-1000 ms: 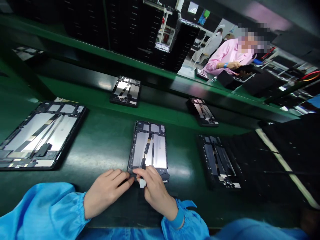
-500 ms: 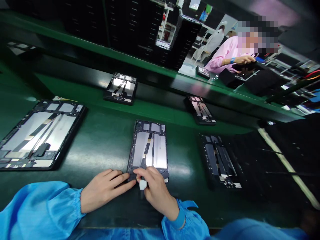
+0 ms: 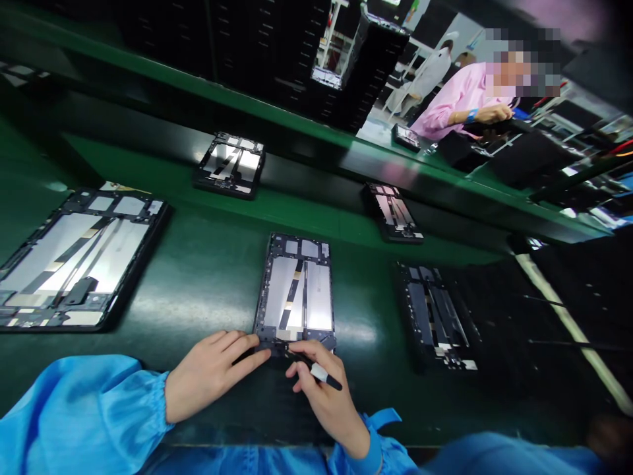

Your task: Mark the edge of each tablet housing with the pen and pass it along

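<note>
An opened tablet with silver plates and a black ribbon cable lies in front of me on the dark green bench. At its lower left corner rest the fingertips of my left hand, spread and holding nothing. Near the tablet's bottom edge, my right hand has its fingers closed around a thin black and white pen-like tool. The tool's capped end points to the lower right, and its other end is partly hidden by my fingers.
Another opened tablet lies at the left, and a third at the right. On the strip behind are two more, one left and one right. A person in pink works across the bench.
My right hand has shifted slightly right and down, and the tool in it now slants to the lower right. My left hand is almost unmoved. The belt tablets appear slightly further left.
</note>
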The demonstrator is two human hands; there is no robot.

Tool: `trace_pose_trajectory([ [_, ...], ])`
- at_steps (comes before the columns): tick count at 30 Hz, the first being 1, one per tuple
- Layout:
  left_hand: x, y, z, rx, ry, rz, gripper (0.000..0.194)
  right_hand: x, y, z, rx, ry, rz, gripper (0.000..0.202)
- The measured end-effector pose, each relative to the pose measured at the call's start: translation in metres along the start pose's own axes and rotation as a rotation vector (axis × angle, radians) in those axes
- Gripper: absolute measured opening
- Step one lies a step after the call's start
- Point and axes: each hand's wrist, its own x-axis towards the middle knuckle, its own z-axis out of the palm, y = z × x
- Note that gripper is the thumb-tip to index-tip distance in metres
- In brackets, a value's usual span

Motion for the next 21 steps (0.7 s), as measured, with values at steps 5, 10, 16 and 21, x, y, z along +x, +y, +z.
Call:
trace_pose_trajectory([
  [5,-0.002,0.000,0.002,-0.002,-0.002,-0.011,0.040,0.004,0.001,0.004,-0.110,-0.004,-0.102,0.020],
  [10,-0.003,0.000,0.002,0.007,0.001,-0.002,0.041,0.000,0.010,-0.004,-0.085,0.040,-0.047,0.021],
  [16,-0.007,-0.003,0.003,-0.012,0.016,0.000,0.043,-0.004,0.016,-0.012,0.011,0.131,-0.011,0.025],
  [21,-0.016,-0.009,0.008,-0.057,0.053,0.038,0.040,-0.002,0.007,-0.004,0.040,0.050,-0.081,0.017],
])
